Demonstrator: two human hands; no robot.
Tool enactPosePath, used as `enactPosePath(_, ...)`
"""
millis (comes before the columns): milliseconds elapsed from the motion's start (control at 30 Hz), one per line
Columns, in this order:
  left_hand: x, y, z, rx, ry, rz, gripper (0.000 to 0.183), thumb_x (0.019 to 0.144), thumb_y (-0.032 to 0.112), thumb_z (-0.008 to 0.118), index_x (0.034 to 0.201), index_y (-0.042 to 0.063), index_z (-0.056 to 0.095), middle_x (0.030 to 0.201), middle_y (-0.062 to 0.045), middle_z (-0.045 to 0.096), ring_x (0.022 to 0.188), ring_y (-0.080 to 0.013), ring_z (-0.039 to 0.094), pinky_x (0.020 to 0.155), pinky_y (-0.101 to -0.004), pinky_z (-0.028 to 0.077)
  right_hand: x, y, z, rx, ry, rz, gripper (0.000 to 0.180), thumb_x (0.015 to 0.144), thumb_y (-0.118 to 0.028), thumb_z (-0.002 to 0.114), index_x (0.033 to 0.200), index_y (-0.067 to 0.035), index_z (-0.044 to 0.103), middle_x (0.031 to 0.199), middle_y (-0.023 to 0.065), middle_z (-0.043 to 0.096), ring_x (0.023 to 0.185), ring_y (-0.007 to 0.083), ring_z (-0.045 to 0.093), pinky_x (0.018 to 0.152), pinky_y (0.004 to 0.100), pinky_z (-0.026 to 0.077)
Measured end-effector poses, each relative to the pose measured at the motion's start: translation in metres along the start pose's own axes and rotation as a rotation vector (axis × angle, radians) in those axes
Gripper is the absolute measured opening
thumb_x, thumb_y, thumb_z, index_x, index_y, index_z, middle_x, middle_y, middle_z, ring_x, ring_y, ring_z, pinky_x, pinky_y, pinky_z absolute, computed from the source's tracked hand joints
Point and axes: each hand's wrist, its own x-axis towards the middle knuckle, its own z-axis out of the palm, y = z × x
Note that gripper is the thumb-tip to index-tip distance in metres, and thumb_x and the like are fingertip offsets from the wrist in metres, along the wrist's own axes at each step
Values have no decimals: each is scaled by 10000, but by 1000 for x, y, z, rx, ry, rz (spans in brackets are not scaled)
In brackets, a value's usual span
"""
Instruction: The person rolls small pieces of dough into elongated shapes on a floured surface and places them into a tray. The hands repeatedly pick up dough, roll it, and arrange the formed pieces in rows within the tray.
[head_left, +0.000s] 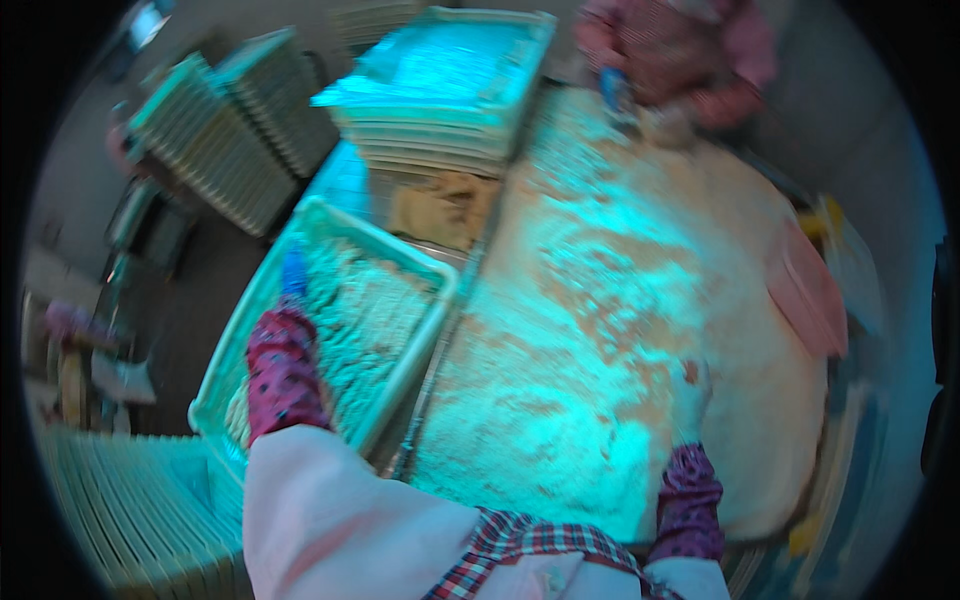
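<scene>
My left hand (294, 266), in a blue glove, reaches over the far left side of a pale plastic tub (214, 367). A pale, crumbly or noodle-like mass (367, 322) fills the tub; whether the fingers grip anything cannot be made out. On the right, my right hand (691, 394) is low over a table top (765, 450) strewn with white powder, which looks like flour. It seems to wear a light glove, and blur hides its fingers. Both forearms have patterned sleeve covers.
Stacked shallow trays (427, 135) stand beyond the tub, near a brownish cloth or sack (442, 210). Another person (675, 60) stands across the table, hands at its far edge. A pink plastic container (806, 289) lies at the right edge. More stacked trays (217, 150) stand at left.
</scene>
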Motion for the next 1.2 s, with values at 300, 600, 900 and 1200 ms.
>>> enactPosePath(300,-166,162,130,299,-479,531,381,909,155,503,1272,47,459,1181,-133,536,1052,-241,522,926,-304,394,-79,-4,-16,102,-574,64,237,770,-139,628,980,-31,611,909,124,609,804,206,608,705,329,486)
enactPosePath(600,-380,178,238,447,-1129,862,406,742,305,676,1071,89,575,991,-142,590,879,-298,579,744,-404,473,-140,-12,18,-17,-333,176,357,880,-160,542,1215,-46,493,1117,142,554,1009,252,552,872,323,435)
enactPosePath(900,-417,175,258,411,-997,861,302,800,214,610,1088,127,581,970,-132,601,889,-305,573,764,-403,459,-132,0,-23,-317,-502,-231,355,886,-199,530,1218,-73,519,1148,140,565,1078,261,530,925,353,406)
enactPosePath(1200,-474,239,290,-970,-620,-536,832,848,620,402,1424,70,162,1490,-84,106,1334,-313,170,1033,-493,251,-132,-31,34,-279,-162,-574,471,925,-266,408,1326,-21,370,1347,188,379,1274,332,318,1054,432,224)
